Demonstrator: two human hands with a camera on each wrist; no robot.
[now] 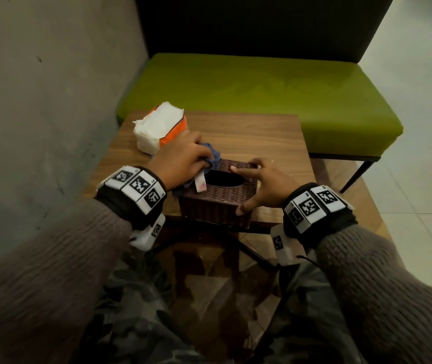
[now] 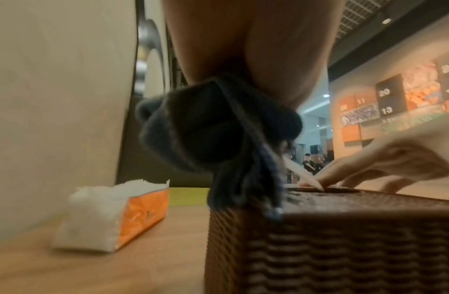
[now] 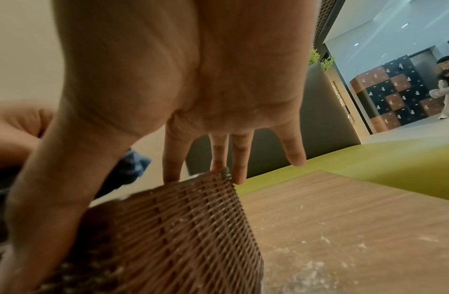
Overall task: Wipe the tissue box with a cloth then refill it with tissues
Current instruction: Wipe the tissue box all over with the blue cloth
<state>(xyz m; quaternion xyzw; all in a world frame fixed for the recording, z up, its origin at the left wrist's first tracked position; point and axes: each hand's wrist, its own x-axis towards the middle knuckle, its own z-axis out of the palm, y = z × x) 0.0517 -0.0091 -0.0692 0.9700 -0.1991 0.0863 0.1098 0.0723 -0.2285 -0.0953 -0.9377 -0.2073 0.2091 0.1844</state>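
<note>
1. Rough grey concrete wall (image 1: 38, 88) runs down the left, dimly lit.
2. A small square wood-grain surface (image 1: 249, 135) sits tucked against that wall.
3. Just behind it, a green padded bench seat (image 1: 262, 90) with a dark upholstered backrest (image 1: 262, 24) and a thin black metal leg (image 1: 355, 177).
4. Pale glossy floor tiles (image 1: 419, 101) spread to the right.
5. Far off, a wall of orange and dark numbered panels (image 2: 394, 103), blurred.
6. Brown-and-black lockers (image 3: 394, 99) under bright ceiling spotlights (image 3: 404, 24).

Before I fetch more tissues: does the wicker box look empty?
Apparently empty: the tissue box opening shows only dark, and the tissue pack lies outside on the table.
</note>
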